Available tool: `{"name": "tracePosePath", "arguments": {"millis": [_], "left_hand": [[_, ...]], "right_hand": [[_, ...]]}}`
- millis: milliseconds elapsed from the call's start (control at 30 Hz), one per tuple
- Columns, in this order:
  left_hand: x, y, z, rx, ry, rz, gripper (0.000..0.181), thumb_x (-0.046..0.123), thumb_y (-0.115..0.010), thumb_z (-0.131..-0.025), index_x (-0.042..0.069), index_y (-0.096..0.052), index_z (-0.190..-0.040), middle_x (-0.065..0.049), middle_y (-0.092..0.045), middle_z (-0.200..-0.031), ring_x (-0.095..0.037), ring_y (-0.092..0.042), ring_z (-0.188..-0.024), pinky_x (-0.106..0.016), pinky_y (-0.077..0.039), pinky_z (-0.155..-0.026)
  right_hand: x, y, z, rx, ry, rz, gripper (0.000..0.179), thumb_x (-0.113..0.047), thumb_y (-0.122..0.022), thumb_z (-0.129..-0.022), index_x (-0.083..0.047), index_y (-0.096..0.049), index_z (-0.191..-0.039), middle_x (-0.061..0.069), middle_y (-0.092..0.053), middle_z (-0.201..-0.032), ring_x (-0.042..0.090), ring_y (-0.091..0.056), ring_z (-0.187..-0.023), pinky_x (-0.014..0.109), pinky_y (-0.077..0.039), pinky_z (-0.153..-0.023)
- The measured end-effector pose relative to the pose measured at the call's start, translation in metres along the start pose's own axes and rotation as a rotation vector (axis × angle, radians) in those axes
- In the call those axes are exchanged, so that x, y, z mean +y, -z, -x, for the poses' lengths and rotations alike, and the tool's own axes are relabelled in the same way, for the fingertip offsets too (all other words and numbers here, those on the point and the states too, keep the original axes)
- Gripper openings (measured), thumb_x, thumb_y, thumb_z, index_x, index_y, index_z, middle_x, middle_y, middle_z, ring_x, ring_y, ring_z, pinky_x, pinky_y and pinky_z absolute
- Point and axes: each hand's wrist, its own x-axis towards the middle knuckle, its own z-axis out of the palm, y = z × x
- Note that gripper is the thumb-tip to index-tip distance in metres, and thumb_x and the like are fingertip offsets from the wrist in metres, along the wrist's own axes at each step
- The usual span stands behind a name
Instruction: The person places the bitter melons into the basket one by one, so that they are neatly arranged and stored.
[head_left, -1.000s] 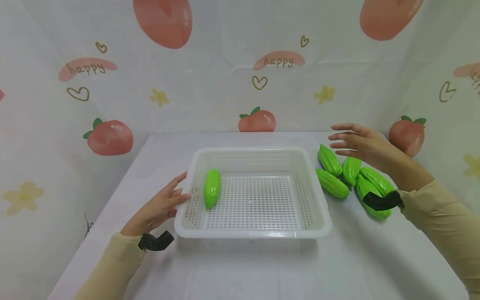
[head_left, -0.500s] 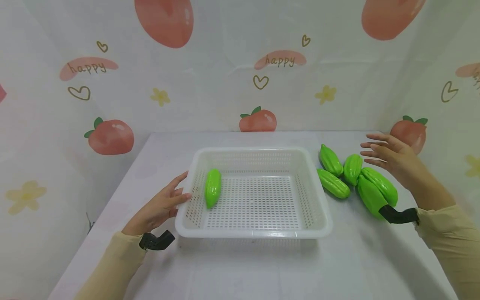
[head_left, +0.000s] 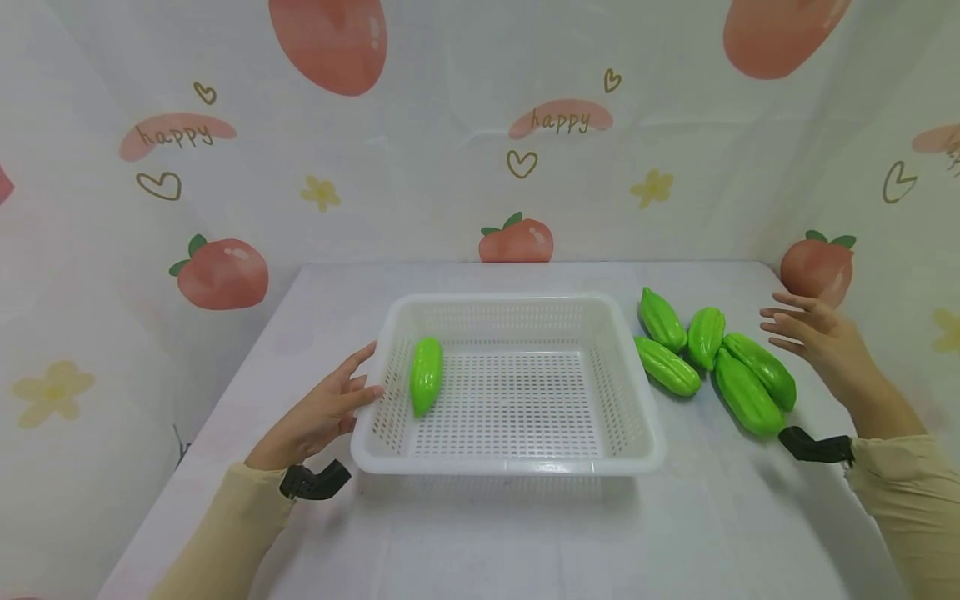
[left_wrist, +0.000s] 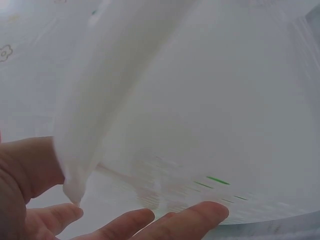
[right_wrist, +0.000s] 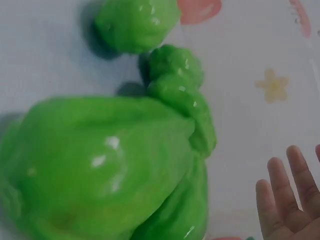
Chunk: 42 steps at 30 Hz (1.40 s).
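A white plastic basket (head_left: 510, 467) with perforated walls stands on the table. Inside, toward its left wall, lies one glossy green, ridged, pointed fruit (head_left: 427, 375). My left hand (head_left: 318, 417) holds the basket's left rim lightly, thumb over the edge; in the left wrist view the fingers (left_wrist: 180, 222) extend beneath the rim. Right of the basket, several similar green fruits (head_left: 750, 392) lie in a loose cluster. My right hand (head_left: 828, 346) hovers beyond them with fingers spread, holding nothing. Up close in the right wrist view, one green fruit (right_wrist: 105, 165) hides parts of others.
The table has a white cover (head_left: 495, 542). A patterned white cloth (head_left: 442, 167) rises behind it and along both sides. The nearest loose fruit (head_left: 666, 367) lies close to the basket's right wall. Each wrist carries a black strap mount (head_left: 816, 446).
My right hand has moved right and lower, from above the green fruits to beyond their right side. My left hand, the basket and the fruits stay where they were.
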Motion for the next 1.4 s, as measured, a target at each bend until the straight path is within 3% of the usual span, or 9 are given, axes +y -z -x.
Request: {"name": "tracePosePath", "arguments": {"millis": [367, 500, 633, 833, 900, 1033, 1133, 1200, 1400], "left_hand": [[-0.002, 0.000, 0.001, -0.010, 0.008, 0.002, 0.080, 0.019, -0.059, -0.097, 0.031, -0.005, -0.156, -0.023, -0.048, -0.138, -0.028, -0.064, -0.108, -0.042, -0.054, -0.088], [-0.002, 0.000, 0.001, -0.009, 0.013, -0.010, 0.079, 0.021, -0.059, -0.097, 0.032, -0.006, -0.155, -0.022, -0.048, -0.138, -0.030, -0.064, -0.107, -0.042, -0.053, -0.088], [-0.002, -0.001, 0.000, -0.008, 0.009, -0.015, 0.080, 0.021, -0.059, -0.097, 0.032, -0.006, -0.155, -0.022, -0.048, -0.138, -0.029, -0.064, -0.107, -0.042, -0.054, -0.087], [0.000, -0.001, 0.000, -0.001, 0.009, -0.023, 0.080, 0.019, -0.058, -0.097, 0.031, -0.004, -0.156, -0.023, -0.048, -0.139, -0.029, -0.064, -0.106, -0.043, -0.054, -0.086], [0.000, -0.001, 0.000, 0.001, 0.014, -0.027, 0.080, 0.019, -0.058, -0.097, 0.031, -0.005, -0.156, -0.023, -0.048, -0.138, -0.029, -0.064, -0.106, -0.042, -0.054, -0.087], [0.000, -0.001, 0.000, 0.001, 0.022, -0.027, 0.080, 0.020, -0.059, -0.097, 0.032, -0.005, -0.155, -0.022, -0.048, -0.139, -0.028, -0.063, -0.107, -0.041, -0.053, -0.087], [0.000, -0.001, 0.000, 0.002, 0.024, -0.022, 0.081, 0.021, -0.059, -0.097, 0.032, -0.005, -0.155, -0.021, -0.048, -0.140, -0.027, -0.063, -0.107, -0.041, -0.054, -0.087], [0.000, 0.000, 0.000, 0.005, 0.024, -0.023, 0.081, 0.021, -0.060, -0.097, 0.032, -0.005, -0.156, -0.021, -0.048, -0.139, -0.027, -0.064, -0.106, -0.040, -0.054, -0.086], [0.000, 0.001, 0.000, 0.008, 0.014, -0.024, 0.081, 0.020, -0.060, -0.096, 0.031, -0.005, -0.156, -0.022, -0.048, -0.138, -0.026, -0.064, -0.105, -0.042, -0.054, -0.085]], "right_hand": [[0.018, 0.025, 0.002, -0.023, -0.119, 0.093, 0.040, 0.003, -0.043, -0.100, -0.028, -0.054, -0.123, -0.018, -0.069, -0.105, -0.005, -0.064, -0.093, 0.009, -0.049, -0.076], [0.022, 0.032, 0.001, -0.024, -0.227, 0.305, 0.044, -0.007, -0.046, -0.101, -0.033, -0.042, -0.136, -0.030, -0.063, -0.103, -0.012, -0.059, -0.091, 0.007, -0.048, -0.074], [0.023, 0.038, 0.000, -0.069, -0.320, 0.561, 0.058, -0.018, -0.045, -0.103, -0.023, -0.019, -0.155, -0.040, -0.052, -0.102, -0.019, -0.052, -0.090, 0.007, -0.045, -0.072], [0.024, 0.046, -0.002, -0.152, -0.429, 0.674, 0.058, -0.027, -0.044, -0.103, -0.017, -0.019, -0.155, -0.044, -0.042, -0.100, -0.022, -0.046, -0.090, 0.010, -0.044, -0.072], [0.025, 0.048, -0.004, -0.179, -0.455, 0.702, 0.058, -0.029, -0.043, -0.104, -0.012, -0.019, -0.154, -0.044, -0.040, -0.101, -0.022, -0.044, -0.092, 0.019, -0.049, -0.080], [0.028, 0.047, -0.008, -0.219, -0.506, 0.733, 0.066, -0.033, -0.040, -0.104, 0.003, -0.012, -0.152, -0.021, -0.045, -0.118, 0.021, -0.051, -0.119, 0.058, -0.042, -0.099], [0.029, 0.046, -0.010, -0.235, -0.533, 0.732, 0.069, -0.034, -0.039, -0.104, 0.007, -0.010, -0.151, 0.018, -0.037, -0.139, 0.055, -0.026, -0.129, 0.073, -0.028, -0.099], [0.031, 0.046, -0.011, -0.235, -0.546, 0.741, 0.068, -0.035, -0.040, -0.104, 0.005, -0.012, -0.151, 0.033, -0.024, -0.145, 0.055, -0.025, -0.129, 0.073, -0.028, -0.099], [0.031, 0.044, -0.013, -0.267, -0.553, 0.756, 0.064, -0.030, -0.047, -0.102, 0.000, -0.018, -0.151, 0.039, -0.019, -0.148, 0.047, -0.030, -0.131, 0.073, -0.026, -0.099]]}}
